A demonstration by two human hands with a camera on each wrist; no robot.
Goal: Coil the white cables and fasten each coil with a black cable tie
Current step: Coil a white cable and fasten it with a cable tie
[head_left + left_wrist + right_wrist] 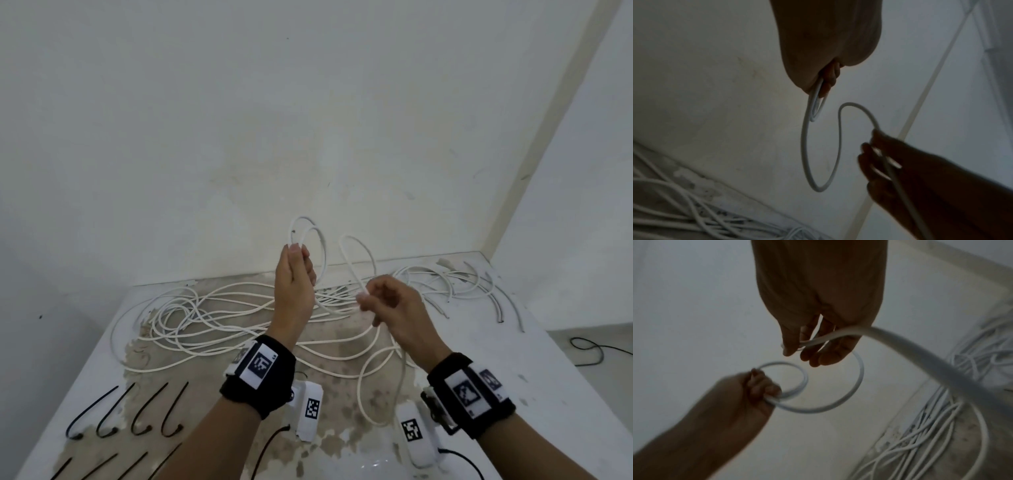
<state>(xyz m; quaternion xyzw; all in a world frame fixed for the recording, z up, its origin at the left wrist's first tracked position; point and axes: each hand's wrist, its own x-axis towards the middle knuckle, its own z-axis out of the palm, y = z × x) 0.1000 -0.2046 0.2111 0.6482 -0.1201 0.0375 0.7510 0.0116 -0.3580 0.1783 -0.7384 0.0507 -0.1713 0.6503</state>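
My left hand (297, 248) is raised above the table and grips a small coil of white cable (308, 236) between thumb and fingers. From the coil a loose loop (356, 255) arcs over to my right hand (363, 301), which pinches the same cable; the rest trails down to the table. In the left wrist view the coil (815, 110) hangs from the left fingers (829, 81), and the right hand (885, 162) holds the strand. The right wrist view shows the right fingers (791, 344) pinching the cable and the left hand (758, 386) on the coil (791, 379). Several black cable ties (126, 414) lie at the front left.
A tangle of long white cables (205, 318) covers the middle of the white table (565, 383). Shorter white cable pieces (462, 284) lie at the back right corner. Walls stand close behind and to the right. A black cord (589, 349) lies on the floor at right.
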